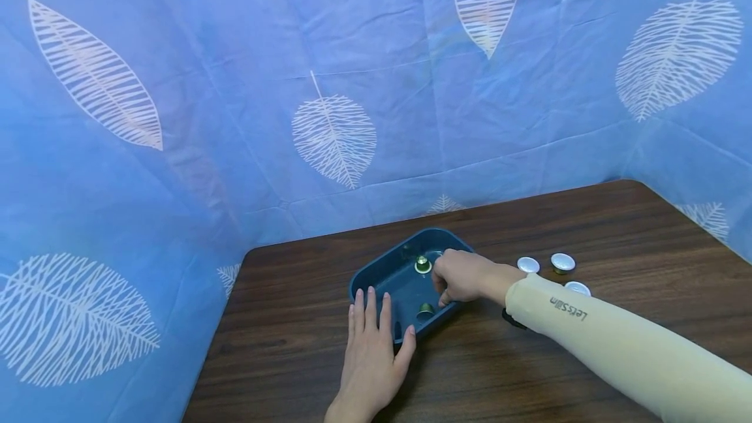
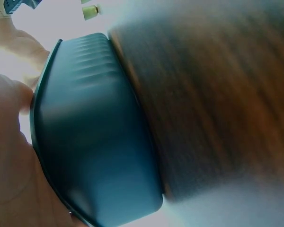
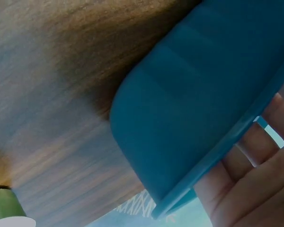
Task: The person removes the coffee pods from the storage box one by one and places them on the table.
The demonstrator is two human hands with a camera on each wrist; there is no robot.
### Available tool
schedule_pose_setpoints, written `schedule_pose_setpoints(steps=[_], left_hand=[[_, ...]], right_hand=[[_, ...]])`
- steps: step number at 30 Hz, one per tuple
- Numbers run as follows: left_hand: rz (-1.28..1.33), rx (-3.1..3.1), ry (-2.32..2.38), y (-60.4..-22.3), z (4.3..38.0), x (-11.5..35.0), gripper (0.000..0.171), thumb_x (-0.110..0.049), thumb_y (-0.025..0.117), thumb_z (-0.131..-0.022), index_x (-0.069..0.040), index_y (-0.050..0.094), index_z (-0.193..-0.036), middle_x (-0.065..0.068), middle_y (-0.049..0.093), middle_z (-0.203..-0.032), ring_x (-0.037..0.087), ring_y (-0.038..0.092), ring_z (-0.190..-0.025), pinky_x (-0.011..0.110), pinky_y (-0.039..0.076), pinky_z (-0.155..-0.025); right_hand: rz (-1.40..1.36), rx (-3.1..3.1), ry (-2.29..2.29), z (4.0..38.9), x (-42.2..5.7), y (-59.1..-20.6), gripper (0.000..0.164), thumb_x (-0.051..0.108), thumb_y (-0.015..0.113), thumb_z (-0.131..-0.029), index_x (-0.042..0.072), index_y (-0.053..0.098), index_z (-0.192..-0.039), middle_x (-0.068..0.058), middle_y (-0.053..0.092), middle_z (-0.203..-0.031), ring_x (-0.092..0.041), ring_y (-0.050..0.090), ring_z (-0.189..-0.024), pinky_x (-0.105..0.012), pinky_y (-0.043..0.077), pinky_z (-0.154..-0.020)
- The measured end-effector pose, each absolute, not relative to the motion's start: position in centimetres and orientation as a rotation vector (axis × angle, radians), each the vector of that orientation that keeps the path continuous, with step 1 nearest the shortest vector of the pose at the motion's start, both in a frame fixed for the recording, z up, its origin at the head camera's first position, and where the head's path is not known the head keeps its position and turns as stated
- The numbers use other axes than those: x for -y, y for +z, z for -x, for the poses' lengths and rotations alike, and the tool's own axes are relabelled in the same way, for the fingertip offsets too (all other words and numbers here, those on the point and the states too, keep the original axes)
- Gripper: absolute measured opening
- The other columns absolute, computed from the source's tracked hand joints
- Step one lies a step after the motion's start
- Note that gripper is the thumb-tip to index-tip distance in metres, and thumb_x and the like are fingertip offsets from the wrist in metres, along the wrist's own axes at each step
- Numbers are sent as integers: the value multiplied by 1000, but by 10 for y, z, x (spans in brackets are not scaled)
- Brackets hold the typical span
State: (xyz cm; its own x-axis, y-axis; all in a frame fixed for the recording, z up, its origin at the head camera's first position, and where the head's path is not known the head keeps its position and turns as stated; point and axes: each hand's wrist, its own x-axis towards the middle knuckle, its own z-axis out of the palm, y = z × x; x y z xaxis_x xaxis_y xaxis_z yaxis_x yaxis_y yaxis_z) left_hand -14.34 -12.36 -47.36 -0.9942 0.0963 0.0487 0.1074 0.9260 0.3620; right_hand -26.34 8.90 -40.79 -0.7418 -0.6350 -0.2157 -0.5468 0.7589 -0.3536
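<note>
A dark blue-green tray [image 1: 390,265] sits on the wooden table. Inside it are two green coffee capsules, one farther back [image 1: 423,264] and another [image 1: 425,311] near the front wall. My left hand [image 1: 371,354] lies over the tray's near left end, fingers straight and spread across the rim. From the right, my right hand [image 1: 461,276] reaches over the rim into the tray with its fingers bent downward. Its fingertips are largely hidden behind the hand and the tray wall, so I cannot tell whether they pinch anything.
Right of the tray, beside my right forearm, several capsules with pale lids stand on the table: one on the left [image 1: 528,265], one behind [image 1: 563,262], another [image 1: 578,288] partly covered by the sleeve [image 1: 623,338]. A blue leaf-patterned cloth [image 1: 235,83] hangs behind the table [image 1: 282,318].
</note>
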Motion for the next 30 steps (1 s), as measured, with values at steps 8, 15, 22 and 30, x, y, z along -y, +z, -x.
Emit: schedule_pose_setpoints(steps=[8, 15, 22, 30], left_hand=[[166, 3062, -573, -472, 145, 122, 77, -61, 47, -108, -13, 40, -167, 18, 23, -180, 39, 10, -170, 64, 16, -135], [172, 3055, -570, -472, 144, 121, 82, -61, 47, -108, -6, 36, -168, 20, 22, -180, 40, 13, -169, 64, 18, -134], [149, 3057, -564, -473, 143, 122, 87, -61, 47, -107, -2, 30, -169, 19, 18, -181, 39, 12, -169, 63, 20, -134], [146, 3044, -581, -474, 143, 123, 87, -62, 47, -107, -2, 31, -168, 20, 20, -180, 40, 13, -169, 63, 20, -134]], right_hand=[[901, -2621, -414, 263, -92, -407, 11, 19, 94, -84, 16, 83, -84, 7, 76, -81, -5, 67, -75, -31, 64, -73], [911, -2669, -381, 264, -94, -406, 13, 19, 91, -87, 13, 80, -88, 5, 72, -83, -6, 60, -72, -31, 59, -71], [962, -2828, -457, 258, -104, -402, 13, 21, 81, -94, 12, 84, -104, 3, 79, -93, -5, 64, -72, -32, 61, -70], [1035, -3053, -541, 243, -121, -397, 22, 23, 79, -96, 13, 83, -115, -5, 81, -112, -12, 74, -84, -29, 61, -66]])
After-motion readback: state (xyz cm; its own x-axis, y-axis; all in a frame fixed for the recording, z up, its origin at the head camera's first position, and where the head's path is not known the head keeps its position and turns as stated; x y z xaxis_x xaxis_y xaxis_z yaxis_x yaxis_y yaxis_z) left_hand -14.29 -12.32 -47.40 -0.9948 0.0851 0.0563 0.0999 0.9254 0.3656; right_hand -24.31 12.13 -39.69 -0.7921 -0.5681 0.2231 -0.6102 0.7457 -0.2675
